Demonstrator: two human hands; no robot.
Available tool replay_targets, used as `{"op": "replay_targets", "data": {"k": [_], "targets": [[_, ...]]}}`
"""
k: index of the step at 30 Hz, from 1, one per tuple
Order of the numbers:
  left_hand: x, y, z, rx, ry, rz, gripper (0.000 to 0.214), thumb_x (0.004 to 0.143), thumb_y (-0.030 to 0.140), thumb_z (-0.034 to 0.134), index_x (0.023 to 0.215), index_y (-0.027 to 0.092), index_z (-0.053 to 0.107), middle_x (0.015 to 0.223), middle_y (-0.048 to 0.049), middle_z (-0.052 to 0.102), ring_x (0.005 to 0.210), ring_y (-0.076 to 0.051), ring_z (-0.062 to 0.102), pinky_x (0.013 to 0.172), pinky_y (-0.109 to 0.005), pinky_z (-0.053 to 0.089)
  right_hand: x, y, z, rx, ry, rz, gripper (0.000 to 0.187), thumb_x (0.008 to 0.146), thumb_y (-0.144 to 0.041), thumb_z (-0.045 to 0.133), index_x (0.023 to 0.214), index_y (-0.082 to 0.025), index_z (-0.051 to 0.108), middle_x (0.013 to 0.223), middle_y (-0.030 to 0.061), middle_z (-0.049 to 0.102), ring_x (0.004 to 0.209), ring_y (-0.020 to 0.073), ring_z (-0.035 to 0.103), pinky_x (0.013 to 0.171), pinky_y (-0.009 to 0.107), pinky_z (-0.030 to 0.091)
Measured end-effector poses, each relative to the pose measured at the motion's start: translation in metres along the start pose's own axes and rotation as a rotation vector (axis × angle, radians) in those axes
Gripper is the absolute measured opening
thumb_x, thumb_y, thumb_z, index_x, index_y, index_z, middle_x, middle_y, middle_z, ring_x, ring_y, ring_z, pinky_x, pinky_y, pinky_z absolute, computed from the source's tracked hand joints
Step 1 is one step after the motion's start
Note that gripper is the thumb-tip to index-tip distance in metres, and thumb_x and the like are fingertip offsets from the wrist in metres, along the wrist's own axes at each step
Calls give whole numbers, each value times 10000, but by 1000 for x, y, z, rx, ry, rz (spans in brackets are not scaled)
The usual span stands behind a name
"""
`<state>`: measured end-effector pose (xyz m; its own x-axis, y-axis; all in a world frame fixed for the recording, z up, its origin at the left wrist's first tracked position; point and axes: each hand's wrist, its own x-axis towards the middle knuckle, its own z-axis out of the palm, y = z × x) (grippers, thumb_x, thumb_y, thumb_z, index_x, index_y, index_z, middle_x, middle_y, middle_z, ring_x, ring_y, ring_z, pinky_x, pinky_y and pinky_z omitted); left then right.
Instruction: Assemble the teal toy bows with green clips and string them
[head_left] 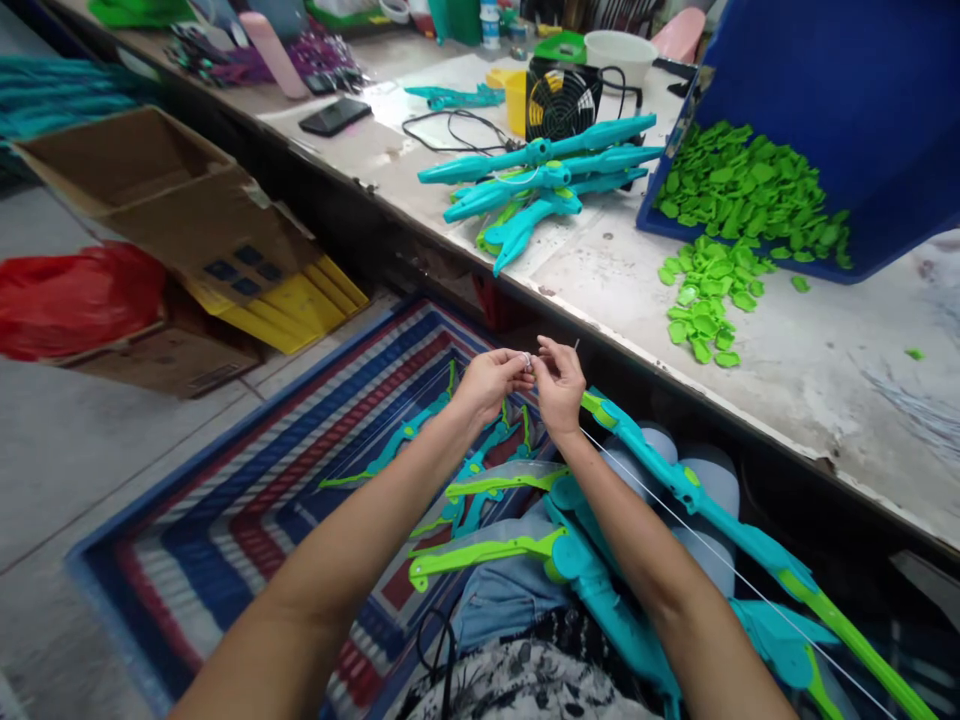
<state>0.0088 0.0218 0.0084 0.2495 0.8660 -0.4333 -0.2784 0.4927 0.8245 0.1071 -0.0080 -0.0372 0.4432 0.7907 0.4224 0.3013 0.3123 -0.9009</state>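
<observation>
Left hand (491, 380) and right hand (559, 385), each grip pinching the thin white string (739, 578) above the teal plastic bow (697, 495); beyond the bow, a tilted blue bin (825, 80) spills flat green chips (742, 190).

Thin white string (750, 586) on teal bow (720, 515)

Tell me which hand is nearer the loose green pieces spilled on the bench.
Right. The right hand is below and left of the green pieces, off the bench edge; the left hand sits just beyond it, farther left, both pinching a string.
</observation>
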Motion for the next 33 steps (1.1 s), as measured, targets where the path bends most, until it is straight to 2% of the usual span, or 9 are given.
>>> {"op": "replay_targets", "data": {"k": [2,7,12,15,18,25,29,33], "targets": [[-1,-2,4,-16,50,7,111,727,81,661,635,99,602,539,-11,603,461,-89,560,503,-200,477,1,0,-2,2,-30,-19,176,865,-226,562,987,-208,687,909,32,598,817,120,602,741,245,519],[1,-1,9,-100,127,5,131,694,45,594,580,104,571,530,-5,586,492,-85,553,563,-212,483,8,-2,-11,-38,-175,-181,156,887,-229,567,901,-208,721,872,36,611,830,138,610,762,263,513],[4,5,5,-216,38,-55,104,636,50,557,550,107,572,586,-23,618,586,-107,593,703,-287,541,20,-4,-20,-117,-250,-250,140,885,-227,572,855,-195,706,856,36,647,810,141,621,752,264,517],[3,6,1,-126,-64,-2,44,605,60,606,609,98,629,626,-31,644,622,-125,613,720,-310,543,24,-6,-24,-177,-299,-238,141,896,-233,543,842,-195,667,843,32,659,796,142,622,749,268,518],[3,5,-1,-19,-114,38,91,571,85,679,659,96,659,631,-29,649,615,-133,617,695,-305,534,23,-7,-26,-276,-346,-270,165,922,-248,485,850,-196,623,848,41,650,801,146,613,756,273,505],[4,1,1,226,-44,130,131,578,176,709,687,116,668,569,13,606,489,-81,508,524,-215,421,18,-1,-27,-435,-323,-269,200,950,-261,389,839,-198,542,839,61,624,799,167,588,752,282,459],[3,0,2,434,-21,259,154,616,274,722,638,133,664,550,22,578,509,-80,464,493,-202,352,17,7,-32,-476,-325,-196,205,952,-267,351,858,-196,519,861,77,622,805,184,585,745,294,448],[2,-3,-1,557,-117,236,218,640,350,715,678,135,707,517,13,560,511,-97,452,481,-215,330,17,5,-27,-577,-297,-35,196,934,-260,357,891,-179,530,891,98,629,813,205,592,753,317,452]]}}
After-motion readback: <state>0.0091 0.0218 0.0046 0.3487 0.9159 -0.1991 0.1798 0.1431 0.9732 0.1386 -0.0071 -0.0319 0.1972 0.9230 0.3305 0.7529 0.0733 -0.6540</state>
